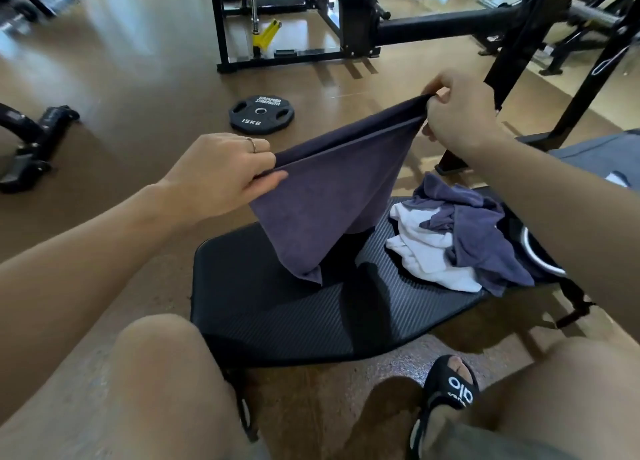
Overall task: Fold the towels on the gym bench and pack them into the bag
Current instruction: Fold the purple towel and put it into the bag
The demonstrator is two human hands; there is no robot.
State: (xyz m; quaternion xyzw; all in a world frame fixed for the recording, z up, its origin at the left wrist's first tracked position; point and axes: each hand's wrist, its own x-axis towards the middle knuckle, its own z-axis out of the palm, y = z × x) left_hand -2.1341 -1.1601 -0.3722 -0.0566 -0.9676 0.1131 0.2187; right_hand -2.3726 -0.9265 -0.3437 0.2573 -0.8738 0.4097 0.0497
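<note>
A dark purple towel point(322, 196) hangs doubled over above the black gym bench point(277, 314), its lower end touching the pad. My left hand point(221, 172) pinches its near top corner, and my right hand point(457, 113) pinches the far top corner, so the top edge is stretched between them. On the bench to the right lies a crumpled heap of a white towel point(426, 251) and another purple towel point(485, 245). A black bag point(540, 251) with a light rim shows at the bench's right end, partly hidden by my right forearm.
A black 15 kg weight plate point(261, 114) lies on the brown floor beyond the bench. Black rack frames point(356, 16) stand behind it and at the right. A machine base point(31, 137) sits at the left. My knees and a black sandal point(450, 390) are below.
</note>
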